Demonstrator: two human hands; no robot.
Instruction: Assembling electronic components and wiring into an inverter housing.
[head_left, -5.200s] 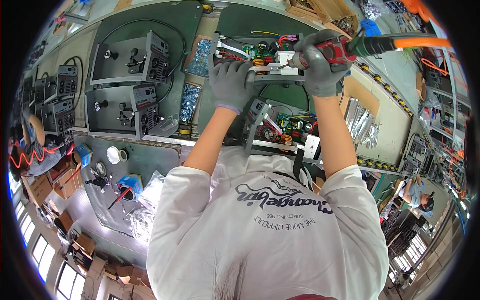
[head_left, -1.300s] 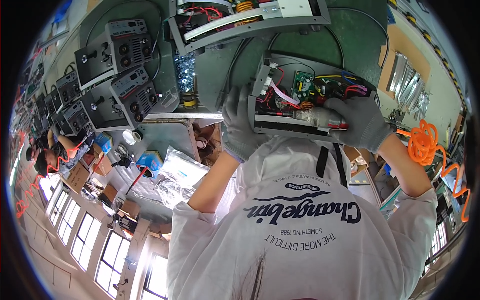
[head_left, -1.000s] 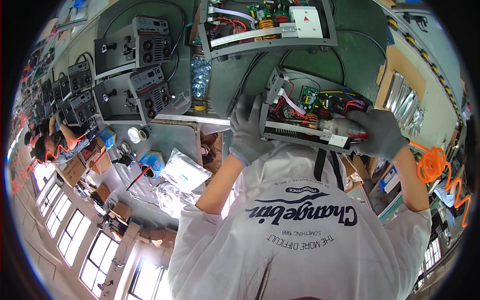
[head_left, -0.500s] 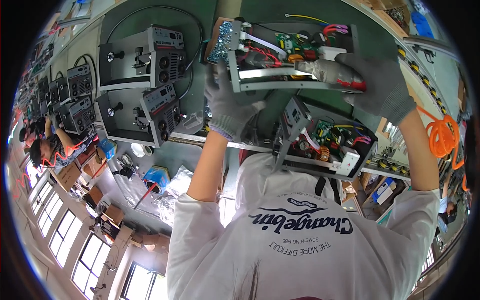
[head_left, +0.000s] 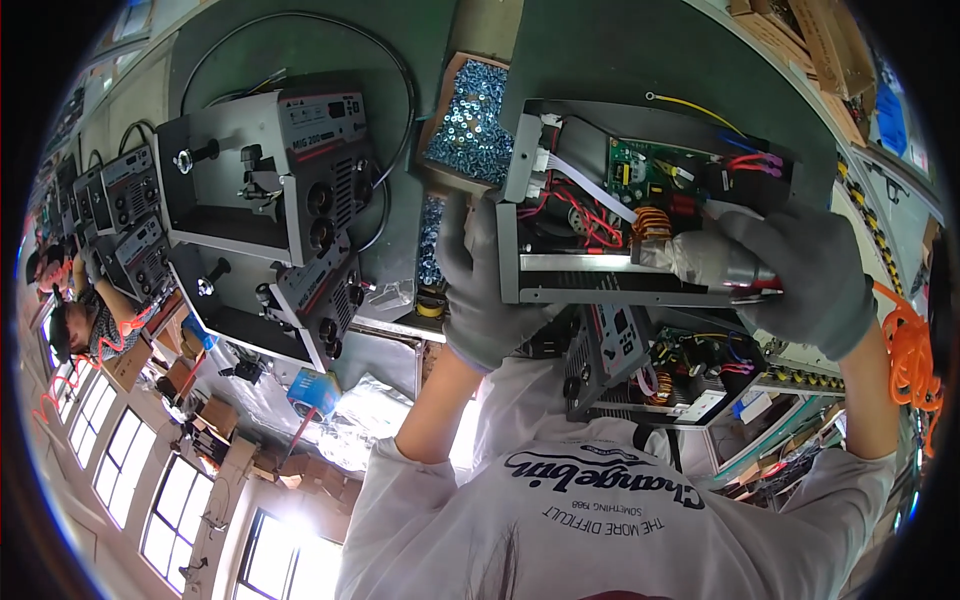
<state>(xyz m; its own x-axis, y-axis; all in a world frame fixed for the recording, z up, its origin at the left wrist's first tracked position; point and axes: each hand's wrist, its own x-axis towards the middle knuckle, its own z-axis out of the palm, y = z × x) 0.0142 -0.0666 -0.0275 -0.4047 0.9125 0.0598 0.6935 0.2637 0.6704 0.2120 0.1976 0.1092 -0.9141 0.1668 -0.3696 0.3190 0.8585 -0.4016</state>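
Head view: the right hand (head_left: 805,275), in a grey glove, is wrapped around a red-and-grey power screwdriver (head_left: 735,268), its nose pointing left across the front rail of an open welding-machine chassis (head_left: 610,297). The bit is too hard to make out to say whether it touches anything. That chassis sits above the green bench top (head_left: 620,45), toward its front edge. The left hand (head_left: 485,300), gloved alike, has its fingers straight and its thumb spread apart, laid against the chassis's left end rather than wrapped around it.

Inside the chassis are a green circuit board (head_left: 627,165), a copper toroidal coil (head_left: 651,224) just beside the screwdriver's nose, a pale ribbon cable (head_left: 592,185) and red wires (head_left: 600,222). A yellow wire (head_left: 695,112) reaches out past the back edge.

Beyond the left hand stands a cardboard tray (head_left: 458,178) full of small screws (head_left: 472,120). Below the chassis, nearer the person's body, a second open unit (head_left: 605,345) lies partly hidden. Two welding-machine housings (head_left: 325,125) stand well to the left, a black cable (head_left: 400,65) looping beside them. An orange coiled hose (head_left: 908,350) hangs near the right forearm.
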